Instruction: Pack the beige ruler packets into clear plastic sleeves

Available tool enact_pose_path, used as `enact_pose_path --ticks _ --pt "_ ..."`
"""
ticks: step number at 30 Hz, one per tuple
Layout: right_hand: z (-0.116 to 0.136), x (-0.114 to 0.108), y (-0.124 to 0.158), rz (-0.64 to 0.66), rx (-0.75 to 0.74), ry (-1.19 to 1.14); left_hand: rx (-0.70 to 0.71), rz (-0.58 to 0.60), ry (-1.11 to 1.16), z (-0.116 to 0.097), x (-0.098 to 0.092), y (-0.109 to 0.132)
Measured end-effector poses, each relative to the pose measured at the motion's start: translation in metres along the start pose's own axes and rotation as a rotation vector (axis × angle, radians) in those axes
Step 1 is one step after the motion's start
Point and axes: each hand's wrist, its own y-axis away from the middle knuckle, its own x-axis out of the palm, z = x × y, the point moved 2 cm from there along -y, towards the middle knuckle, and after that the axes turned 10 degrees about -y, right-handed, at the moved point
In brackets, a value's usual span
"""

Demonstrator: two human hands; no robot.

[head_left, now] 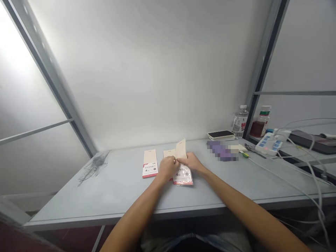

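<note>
A thin clear plastic packet (183, 177) with a red and white printed label and a "4" stands tilted between my hands, its cream card top (181, 150) sticking up. My right hand (193, 162) is closed on its right side. My left hand (167, 168) is closed at its left edge, fingers curled, the thumb near the card's fold. Behind my left hand lies a second similar packet (169, 153), mostly covered. Further left, a third packet (150, 164) lies flat, cream at the top and red and white below.
Crumpled clear plastic wrap (96, 166) lies on the grey tabletop (110, 196) at left. At right are a phone (222, 134) on a white box, a blurred purple item (222, 150), a water bottle (240, 122), a jar (260, 122), a power strip (271, 142) and trailing white cables (283, 178).
</note>
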Motion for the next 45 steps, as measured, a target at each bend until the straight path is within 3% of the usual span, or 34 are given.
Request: enact_pose_path --ticks 11,17,31,39,45 --pt "0.0 -0.003 -0.001 -0.054 0.105 -0.203 0.141 -0.002 -0.006 0.0 -0.007 0.001" --pt "0.006 -0.002 0.004 -0.039 0.124 -0.276 0.124 0.002 -0.169 -0.003 -0.004 0.003" --pt "-0.002 0.0 0.002 -0.041 0.156 -0.33 0.149 -0.01 -0.205 -0.004 0.002 0.004" --pt "-0.004 0.0 0.001 -0.107 0.198 -0.266 0.13 0.069 -0.113 -0.004 0.0 0.001" --pt "-0.009 -0.001 -0.001 -0.135 0.145 -0.125 0.115 0.103 -0.029 -0.002 -0.001 -0.003"
